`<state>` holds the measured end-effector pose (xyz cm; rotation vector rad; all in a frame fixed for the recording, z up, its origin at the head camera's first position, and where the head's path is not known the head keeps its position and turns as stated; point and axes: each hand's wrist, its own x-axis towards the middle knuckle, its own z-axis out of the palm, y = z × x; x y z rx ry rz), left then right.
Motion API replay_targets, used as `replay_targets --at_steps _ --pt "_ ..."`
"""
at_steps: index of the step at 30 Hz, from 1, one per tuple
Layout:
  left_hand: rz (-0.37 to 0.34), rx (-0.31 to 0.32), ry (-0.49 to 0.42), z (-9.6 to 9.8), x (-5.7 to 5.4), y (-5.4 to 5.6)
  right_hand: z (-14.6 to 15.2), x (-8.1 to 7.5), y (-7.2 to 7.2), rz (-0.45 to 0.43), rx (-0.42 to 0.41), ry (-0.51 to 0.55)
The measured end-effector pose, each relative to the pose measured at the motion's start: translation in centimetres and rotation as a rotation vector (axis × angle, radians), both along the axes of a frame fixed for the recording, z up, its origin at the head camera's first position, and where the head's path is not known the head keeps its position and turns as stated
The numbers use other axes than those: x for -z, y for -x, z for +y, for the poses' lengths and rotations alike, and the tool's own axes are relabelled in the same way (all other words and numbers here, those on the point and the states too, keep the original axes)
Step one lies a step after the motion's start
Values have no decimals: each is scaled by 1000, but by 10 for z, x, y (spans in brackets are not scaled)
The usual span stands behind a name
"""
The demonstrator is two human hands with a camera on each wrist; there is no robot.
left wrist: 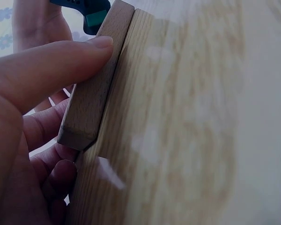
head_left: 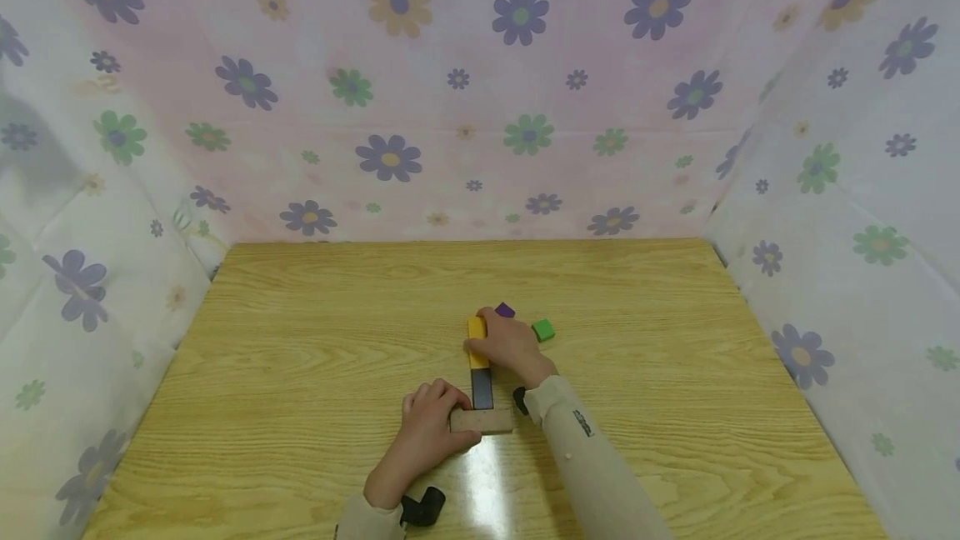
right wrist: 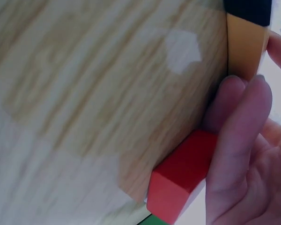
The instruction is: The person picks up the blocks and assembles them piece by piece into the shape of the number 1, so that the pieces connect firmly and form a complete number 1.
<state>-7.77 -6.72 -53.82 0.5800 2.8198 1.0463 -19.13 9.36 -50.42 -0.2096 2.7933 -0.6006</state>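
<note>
My left hand [head_left: 427, 430] pinches a plain wooden block [head_left: 487, 421] that lies crosswise on the table. In the left wrist view its thumb presses one long face of this wooden block [left wrist: 89, 101], with fingers behind. A black block [head_left: 482, 390] runs away from the wooden block's far side, and a yellow block [head_left: 476, 327] continues the line beyond it. With thumb and fingers around its sides, my right hand [head_left: 513, 347] holds the yellow block, covering part of it. A red block [right wrist: 180, 173] sits beside the right hand's fingers in the right wrist view, hidden in the head view.
Past the right hand lies a purple block [head_left: 505, 310], with a green block [head_left: 543, 330] to its right. The wood-grain table [head_left: 300, 315] is bordered at the back and sides by flower-patterned cloth [head_left: 465, 98].
</note>
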Motion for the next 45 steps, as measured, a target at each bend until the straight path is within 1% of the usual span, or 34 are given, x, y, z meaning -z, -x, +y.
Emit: replay_targets --at_steps 9,16,20,22,29,35,40,45 --pt "-32 7 4 -1 0 -1 0 -2 -1 -11 -17 -5" --pt "-48 8 6 0 1 -1 4 0 -2 18 -50 -1" --pt "-48 8 9 0 1 -2 5 2 -2 20 -60 10" --pt "-44 8 14 0 2 -2 6 4 -2 16 -56 5" --pt "-32 6 28 0 1 -1 8 10 0 27 -1 21" --pt "-43 6 22 -1 -1 0 9 12 1 33 -1 27" --pt "-44 3 20 -2 -1 0 7 10 1 26 -5 8" --pt "-26 8 10 -1 -2 0 4 4 -1 13 2 -19"
